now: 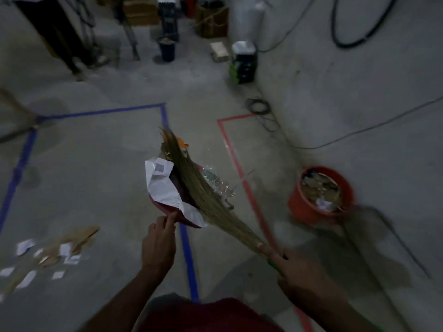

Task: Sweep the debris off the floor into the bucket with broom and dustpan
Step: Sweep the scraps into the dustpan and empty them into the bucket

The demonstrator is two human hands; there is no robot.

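Note:
My left hand [158,243] grips the handle end of a dark red dustpan [182,218], held up off the floor. White crumpled paper [163,185], clear plastic [215,180] and an orange scrap [183,142] lie on the pan. My right hand [294,269] grips the green handle of a straw broom [199,185], whose bristles lie across the load on the pan. An orange bucket [302,204] with paper and cardboard scraps in it stands on the floor to the right. More white paper bits and brown cardboard pieces [55,252] lie scattered on the floor at the lower left.
Blue tape [189,259] and red tape [249,188] mark lines on the grey concrete floor. Black cables [261,109] run along the wall at right. A dark bin [167,50], boxes [242,62] and another person's legs [62,44] are at the back.

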